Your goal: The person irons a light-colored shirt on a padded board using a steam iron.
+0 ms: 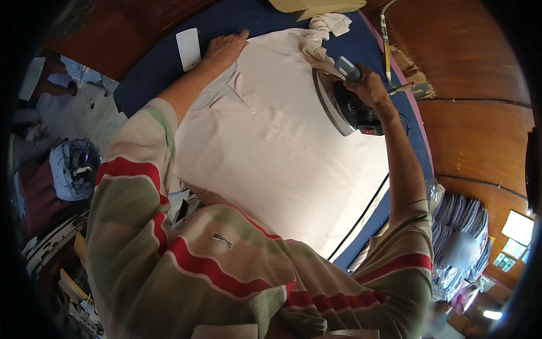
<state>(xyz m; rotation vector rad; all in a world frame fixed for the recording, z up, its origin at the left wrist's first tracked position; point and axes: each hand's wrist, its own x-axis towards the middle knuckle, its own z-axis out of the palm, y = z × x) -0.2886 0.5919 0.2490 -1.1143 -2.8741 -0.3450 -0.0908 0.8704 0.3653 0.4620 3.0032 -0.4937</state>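
Observation:
A cream short-placket shirt [282,158] lies spread over the dark blue padded board [141,76], its collar toward the left. My left hand [226,48] rests on the shirt's upper left edge, fingers stretched out along the cloth. Around the handle of a black iron [349,107] with a silver soleplate, my right hand [370,89] is closed. The iron sits on the right part of the shirt, and its sole's face is hidden. Past its tip, one sleeve [330,27] is bunched up. Beside my left hand lies a white card [188,50].
A cardboard box [316,8] stands at the board's far edge. A yellow-marked hose [386,51] hangs by the wooden wall [474,135] on the right. A black cord [361,214] crosses the shirt's near right side. Dark folded garments [460,212] are stacked at right.

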